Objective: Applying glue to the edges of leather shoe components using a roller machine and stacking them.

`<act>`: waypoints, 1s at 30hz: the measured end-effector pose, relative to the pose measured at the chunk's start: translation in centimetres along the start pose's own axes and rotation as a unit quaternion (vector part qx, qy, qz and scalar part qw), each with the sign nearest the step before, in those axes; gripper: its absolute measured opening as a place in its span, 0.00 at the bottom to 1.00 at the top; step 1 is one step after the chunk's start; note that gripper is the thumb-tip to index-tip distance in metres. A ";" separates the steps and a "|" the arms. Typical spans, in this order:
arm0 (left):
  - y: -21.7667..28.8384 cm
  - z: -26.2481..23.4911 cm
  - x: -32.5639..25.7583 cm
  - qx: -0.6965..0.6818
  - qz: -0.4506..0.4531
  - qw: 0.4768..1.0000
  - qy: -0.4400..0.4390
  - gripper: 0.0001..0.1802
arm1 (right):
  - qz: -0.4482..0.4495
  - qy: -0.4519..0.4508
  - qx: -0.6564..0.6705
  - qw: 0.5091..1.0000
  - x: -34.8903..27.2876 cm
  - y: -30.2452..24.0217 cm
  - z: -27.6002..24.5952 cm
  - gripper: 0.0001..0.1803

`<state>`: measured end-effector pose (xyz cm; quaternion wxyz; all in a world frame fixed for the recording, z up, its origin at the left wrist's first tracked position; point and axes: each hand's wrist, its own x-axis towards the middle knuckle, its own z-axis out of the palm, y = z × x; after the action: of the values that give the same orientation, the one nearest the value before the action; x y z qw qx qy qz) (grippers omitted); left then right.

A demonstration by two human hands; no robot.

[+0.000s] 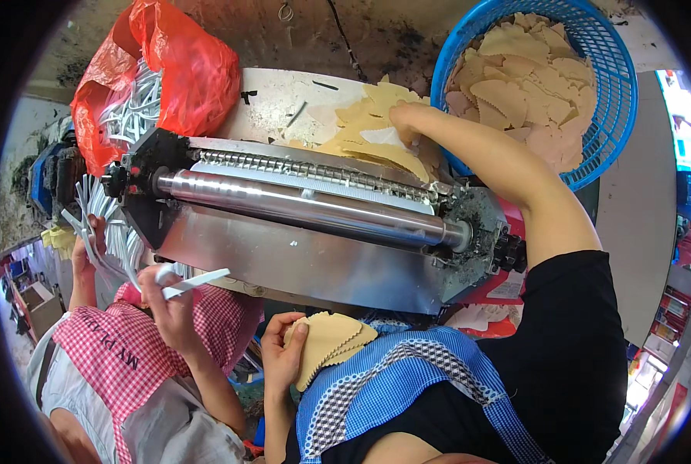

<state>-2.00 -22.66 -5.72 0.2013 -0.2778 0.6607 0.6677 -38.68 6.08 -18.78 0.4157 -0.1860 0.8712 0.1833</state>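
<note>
Pinching a small stack of yellow pieces [331,338] between thumb and fingers, the person's left hand [282,348] sits low in the view, in front of the blue checked apron [392,379]. The pieces in the stack are flat, with zigzag edges, and overlap one another like a fan.

The right arm reaches over the end of the machine, and the right hand [409,121] is down at the loose yellow pieces [361,135] behind it; its fingertips are hidden, so I cannot tell whether they grasp one. These pieces lie spread and overlapping on the pale table [264,97].

Between the two hands runs the machine's shiny metal roller [307,207], with a smooth metal plate [283,255] on the near side. Just right of the right hand stands a blue plastic basket [617,116], tilted and heaped with more cut pieces [508,85].

On the far left, a red plastic bag [198,73] holds white strips [133,104]. Below it, a co-worker in a pink checked apron [102,340] handles similar strips with both hands.
</note>
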 end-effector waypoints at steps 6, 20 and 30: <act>-0.5 -0.4 -0.4 -0.009 -0.002 1.000 0.001 0.11 | -0.011 0.031 0.010 0.999 -3.4 -0.2 -2.4 0.23; -0.3 0.3 0.3 -0.034 0.008 0.999 -0.014 0.11 | -0.037 0.404 -0.003 0.914 -8.3 -0.8 -2.9 0.13; -0.9 -0.1 -1.4 -0.023 0.036 0.995 -0.086 0.18 | -0.265 0.007 0.267 0.926 -6.6 0.9 1.6 0.21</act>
<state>-0.39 -22.59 -5.53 0.2272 -0.1998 0.6346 0.7111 -34.20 8.78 -14.37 0.4770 -0.2936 0.8098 -0.1743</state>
